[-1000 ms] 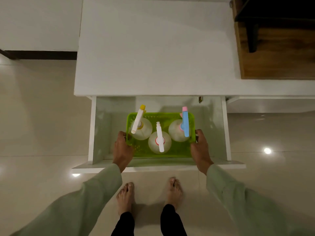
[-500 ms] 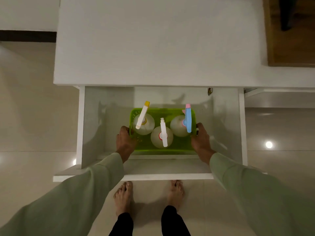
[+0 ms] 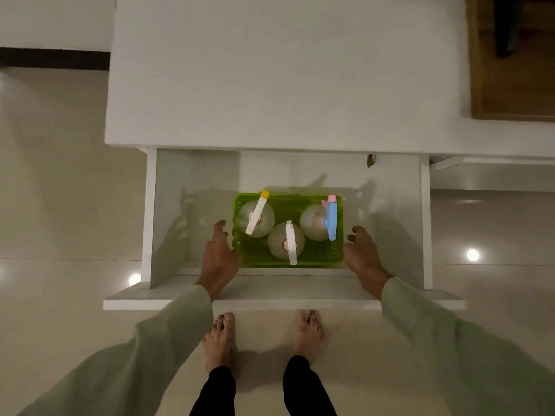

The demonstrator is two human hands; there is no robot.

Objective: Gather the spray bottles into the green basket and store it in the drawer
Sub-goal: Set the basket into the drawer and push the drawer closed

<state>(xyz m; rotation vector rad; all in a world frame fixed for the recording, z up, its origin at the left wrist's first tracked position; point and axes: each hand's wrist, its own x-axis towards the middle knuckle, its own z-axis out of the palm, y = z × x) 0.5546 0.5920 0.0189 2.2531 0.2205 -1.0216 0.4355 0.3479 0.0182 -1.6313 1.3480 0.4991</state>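
The green basket rests on the floor of the open white drawer. Three clear spray bottles stand in it: one with a yellow-tipped white nozzle at the left, one with a white nozzle in the middle front, one with a blue and pink nozzle at the right. My left hand hovers just off the basket's left side, fingers spread, holding nothing. My right hand is just off the basket's right side, fingers apart and empty.
The drawer's front panel juts toward my bare feet. The white cabinet top overhangs the drawer's back. A small lock piece sits at the drawer's rear right. A wooden surface lies at the far right.
The basket has been set down in the drawer. Both hands have let go of its sides and drawn slightly away, fingers opening.
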